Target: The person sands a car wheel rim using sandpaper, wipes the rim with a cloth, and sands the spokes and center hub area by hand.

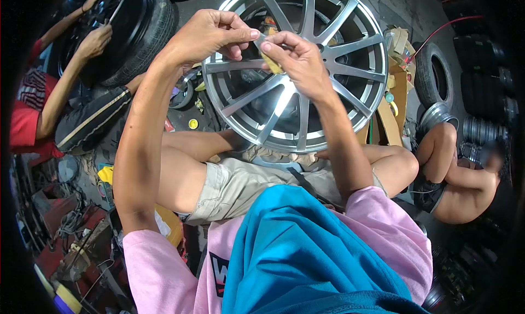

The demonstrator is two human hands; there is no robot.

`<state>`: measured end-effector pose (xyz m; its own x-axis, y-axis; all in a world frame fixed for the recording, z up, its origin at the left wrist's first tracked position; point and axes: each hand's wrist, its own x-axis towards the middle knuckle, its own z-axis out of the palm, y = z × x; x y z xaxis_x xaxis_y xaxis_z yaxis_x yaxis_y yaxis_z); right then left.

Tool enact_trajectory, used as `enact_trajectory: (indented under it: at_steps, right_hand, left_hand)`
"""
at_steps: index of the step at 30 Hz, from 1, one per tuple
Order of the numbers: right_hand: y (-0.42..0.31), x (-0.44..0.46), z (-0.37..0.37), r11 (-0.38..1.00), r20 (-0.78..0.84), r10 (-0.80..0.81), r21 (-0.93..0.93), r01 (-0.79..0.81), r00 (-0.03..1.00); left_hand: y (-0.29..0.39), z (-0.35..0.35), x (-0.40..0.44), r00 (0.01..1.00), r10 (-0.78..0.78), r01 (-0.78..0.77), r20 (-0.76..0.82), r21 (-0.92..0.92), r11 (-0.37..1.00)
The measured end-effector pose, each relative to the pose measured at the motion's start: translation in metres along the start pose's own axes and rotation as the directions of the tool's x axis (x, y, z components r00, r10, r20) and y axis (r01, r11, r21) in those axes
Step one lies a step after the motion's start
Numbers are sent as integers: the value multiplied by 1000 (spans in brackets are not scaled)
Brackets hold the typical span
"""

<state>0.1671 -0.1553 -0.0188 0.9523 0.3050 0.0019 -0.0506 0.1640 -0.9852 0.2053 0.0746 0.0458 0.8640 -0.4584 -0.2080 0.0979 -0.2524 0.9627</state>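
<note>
Over the upper left part of a large silver alloy wheel rim (350, 103), my two hands are close together. The thumb and fingers of my left hand (221, 34) pinch one end of a small, thin, greyish-white piece (260, 39). My right hand (298, 60) is closed at its other end. Against the right palm and fingers sits a yellowish folded piece (272, 65), partly hidden by the hand; its material is unclear. Below both hands, the rim lies face up with its spokes showing, close to my crossed legs.
At left a co-worker's hands (95, 40) hold a metal bar at a tyre (156, 35). Another person (465, 188) sits at right near stacked rims (437, 116) and a tyre (435, 73). Cardboard (389, 122) stands beside my wheel. Tools and scraps (71, 204) lie at lower left.
</note>
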Motion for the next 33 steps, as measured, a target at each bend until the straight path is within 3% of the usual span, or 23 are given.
enact_trajectory:
  at_steps: [1,3,7,9,10,11,12,13,15,18,33]
  right_hand:
    - [-9,2,-8,1000,1,-5,-2,5,1000]
    - [-29,6,-26,943,-4,-58,-329,53,998]
    - [-33,70,-107,745,-90,-342,-633,211,935]
    - [-48,101,-125,692,-216,-323,-718,74,921]
    - [-47,117,-136,690,-213,-323,-720,75,922]
    - [-44,133,-147,554,-122,-455,-814,173,882]
    - [-47,139,-145,395,-11,-565,-882,258,825]
    - [-48,142,-143,392,-5,-563,-882,261,826]
    - [-52,148,-139,349,-22,-534,-916,196,845]
    - [-58,153,-137,335,-58,-480,-934,122,876]
    - [-59,155,-140,306,-32,-460,-944,125,887]
  left_hand:
    - [2,-1,0,1000,11,-11,-20,4,1000]
    - [2,-7,0,994,71,-65,-84,71,995]
    - [10,0,-4,968,137,-86,-210,234,968]
    - [7,14,0,971,135,-77,-196,279,957]
    - [4,22,0,931,327,-248,-162,375,893]
    - [3,30,-3,857,504,-404,-111,462,789]
    - [14,36,-9,903,423,-316,-70,558,767]
    - [23,38,-13,942,332,-228,-41,648,727]
    - [12,40,-12,913,407,-303,-18,638,708]
    - [19,41,-18,947,319,-249,26,688,682]
    - [12,45,-19,961,274,-205,29,739,641]
